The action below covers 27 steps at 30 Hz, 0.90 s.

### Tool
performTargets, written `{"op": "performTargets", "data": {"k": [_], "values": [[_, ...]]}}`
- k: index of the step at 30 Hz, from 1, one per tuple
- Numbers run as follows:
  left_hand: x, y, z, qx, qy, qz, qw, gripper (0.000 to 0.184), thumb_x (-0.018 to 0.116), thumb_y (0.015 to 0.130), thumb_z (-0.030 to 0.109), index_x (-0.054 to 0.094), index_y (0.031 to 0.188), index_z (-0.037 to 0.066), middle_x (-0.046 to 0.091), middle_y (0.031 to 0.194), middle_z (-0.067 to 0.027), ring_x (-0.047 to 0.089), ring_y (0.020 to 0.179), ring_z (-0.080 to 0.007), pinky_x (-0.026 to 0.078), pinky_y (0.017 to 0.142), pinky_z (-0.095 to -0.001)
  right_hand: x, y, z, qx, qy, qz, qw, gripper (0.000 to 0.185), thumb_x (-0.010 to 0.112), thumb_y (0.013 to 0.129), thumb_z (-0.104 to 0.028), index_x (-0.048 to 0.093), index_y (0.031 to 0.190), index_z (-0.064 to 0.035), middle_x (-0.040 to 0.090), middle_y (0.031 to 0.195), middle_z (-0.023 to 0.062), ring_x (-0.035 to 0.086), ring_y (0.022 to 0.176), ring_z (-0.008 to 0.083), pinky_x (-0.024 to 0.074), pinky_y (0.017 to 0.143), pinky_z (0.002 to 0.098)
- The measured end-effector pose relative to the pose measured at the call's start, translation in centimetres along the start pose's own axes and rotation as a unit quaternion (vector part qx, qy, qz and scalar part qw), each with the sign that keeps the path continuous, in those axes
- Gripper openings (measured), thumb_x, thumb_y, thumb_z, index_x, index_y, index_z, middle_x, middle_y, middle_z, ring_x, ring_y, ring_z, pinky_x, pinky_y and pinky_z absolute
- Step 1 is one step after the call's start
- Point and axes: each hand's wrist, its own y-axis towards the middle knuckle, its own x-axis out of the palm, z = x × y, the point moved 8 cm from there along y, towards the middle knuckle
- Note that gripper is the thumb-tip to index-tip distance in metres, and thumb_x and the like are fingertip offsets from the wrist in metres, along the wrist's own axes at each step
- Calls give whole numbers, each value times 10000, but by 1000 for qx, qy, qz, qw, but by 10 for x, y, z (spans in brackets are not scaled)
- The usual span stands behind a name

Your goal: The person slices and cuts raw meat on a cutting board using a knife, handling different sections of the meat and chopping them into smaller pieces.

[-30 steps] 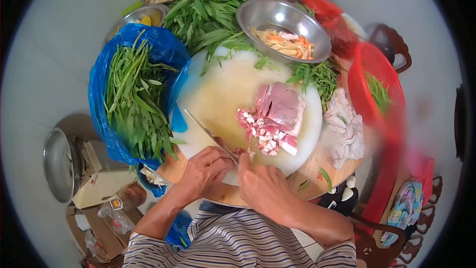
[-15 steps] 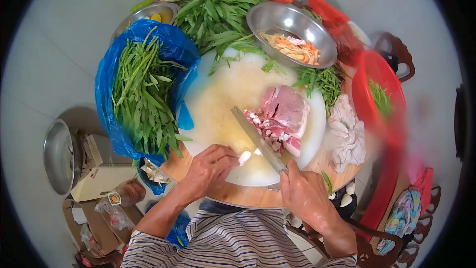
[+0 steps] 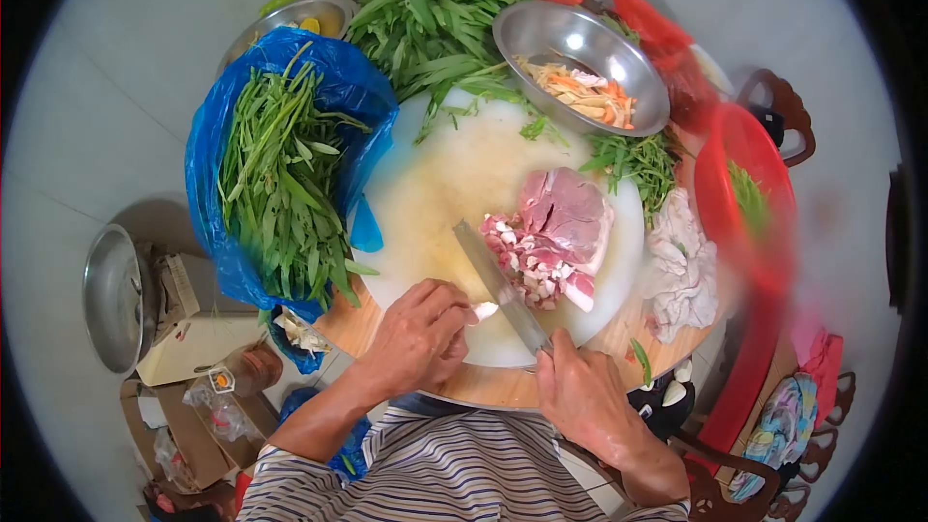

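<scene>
My right hand (image 3: pixel 585 391) is wrapped round the handle of a broad kitchen knife (image 3: pixel 501 287), whose blade slants up and left over the white round cutting board (image 3: pixel 425 184). Pinched in the fingers of my left hand (image 3: pixel 416 333) is a small white piece of fat (image 3: pixel 484 310), just left of the blade. Diced meat (image 3: pixel 532 266) with white bits lies in a pile right of the knife. Against that pile rests a large pink slab of meat (image 3: pixel 565 213) with a pale rim.
Leafy greens fill a blue plastic bag (image 3: pixel 208 164) on the left; more greens (image 3: pixel 430 24) lie behind the board. A steel bowl (image 3: pixel 638 68) of orange and pale strips stands at the back right. A crumpled cloth (image 3: pixel 681 275) and a red basin (image 3: pixel 715 150) are on the right.
The blade has shifted slightly left and down, nearer my left fingers. More cut bits show in the pile beside it. The white fat in my left hand shows less.
</scene>
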Motion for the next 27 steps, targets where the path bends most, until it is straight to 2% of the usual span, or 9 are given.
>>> {"op": "performTargets", "data": {"k": [6,12,14,17,21,23,27], "values": [[-8,4,-4,5,-62,-29,998,311,790,713,-59,729,988,72,716,1100,-80,717,1085,-334,616,907,-436,4,-7,-12,-30,-23,-33,999,205,574,1049,-127,544,980,63,667,625,249,710,596,478,580,584,572],[-6,0,-5,-3,-70,2,998,279,858,744,-23,759,989,66,732,1086,-70,721,1071,-315,618,904,-416,20,8,-19,-48,-8,-38,998,175,590,1007,-92,546,992,77,672,635,262,729,596,453,590,560,540],[-2,-1,-2,17,-41,4,999,277,869,745,-8,772,994,64,735,1070,-72,721,1052,-312,616,904,-408,16,21,-25,-28,29,-47,998,224,584,1049,-133,540,1038,87,667,667,294,710,654,512,568,617,599],[-4,1,2,26,-34,-10,999,263,856,758,-17,773,994,65,733,1071,-72,722,1032,-306,614,902,-406,22,48,-33,-73,21,18,997,235,576,1053,-128,546,1066,104,667,664,299,712,659,519,574,621,602],[-8,1,2,20,-29,-19,999,257,850,770,-11,768,1003,62,732,1073,-74,727,1026,-302,616,902,-406,17,51,-26,-91,24,32,995,248,571,1058,-133,553,1092,112,665,658,297,713,660,519,574,622,608],[-7,-1,4,34,-34,2,999,263,847,775,-18,764,1013,59,729,1076,-78,728,1033,-303,616,904,-404,6,37,-10,-24,-53,21,998,245,573,1062,-138,561,1118,101,661,652,295,707,654,518,566,620,600],[-6,-5,2,34,-35,3,999,279,845,770,-38,763,1019,59,735,1099,-83,731,1040,-304,615,907,-402,-1,18,2,10,-14,39,999,229,585,1063,-129,555,1114,93,654,646,284,694,647,517,541,604,592]]}}
